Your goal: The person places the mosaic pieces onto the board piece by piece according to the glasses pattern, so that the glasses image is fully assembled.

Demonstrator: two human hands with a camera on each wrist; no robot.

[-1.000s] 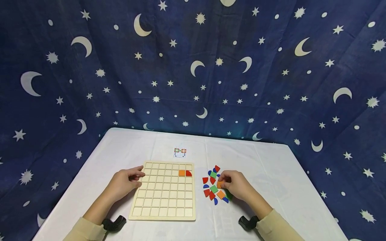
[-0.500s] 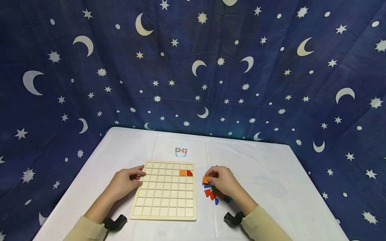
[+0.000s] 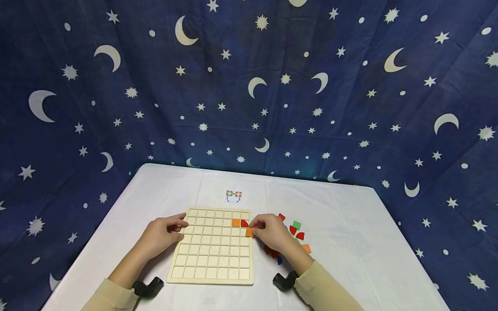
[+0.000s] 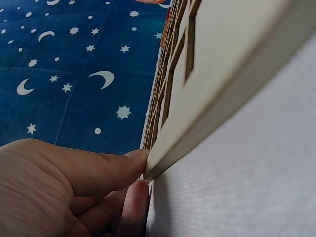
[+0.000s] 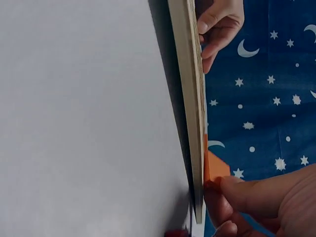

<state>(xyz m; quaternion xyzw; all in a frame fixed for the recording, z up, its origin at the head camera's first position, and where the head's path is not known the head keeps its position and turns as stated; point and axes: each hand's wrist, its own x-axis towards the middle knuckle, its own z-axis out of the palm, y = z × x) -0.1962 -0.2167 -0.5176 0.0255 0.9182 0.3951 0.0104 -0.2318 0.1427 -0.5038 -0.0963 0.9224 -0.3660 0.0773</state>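
My left hand [image 3: 163, 233] pinches the left edge of a wooden grid board [image 3: 250, 276], thumb and a finger at its rim in the left wrist view. Between thumb and fingers, my right hand [image 3: 274, 233] holds an orange square tile [image 3: 249, 233] over the board's right rim. The right wrist view shows this tile right at the board's upper face, beside the thumb. Just above it in the grid lie a second orange square [image 3: 235, 223] and a red quarter-circle piece [image 3: 244, 223], side by side in the second row from the far edge.
Loose pieces lie right of the board, partly hidden by my right hand and forearm: a green square [image 3: 297, 225], an orange square [image 3: 306, 248], a blue piece [image 3: 279, 261] and several red ones. Beyond the board is a small printed pattern card [image 3: 233, 195]. A starry cloth hangs behind the table.
My right hand has carried the orange tile leftward from the loose pieces to the board's right edge. Several loose pieces now lie farther right. My left hand has stayed put.
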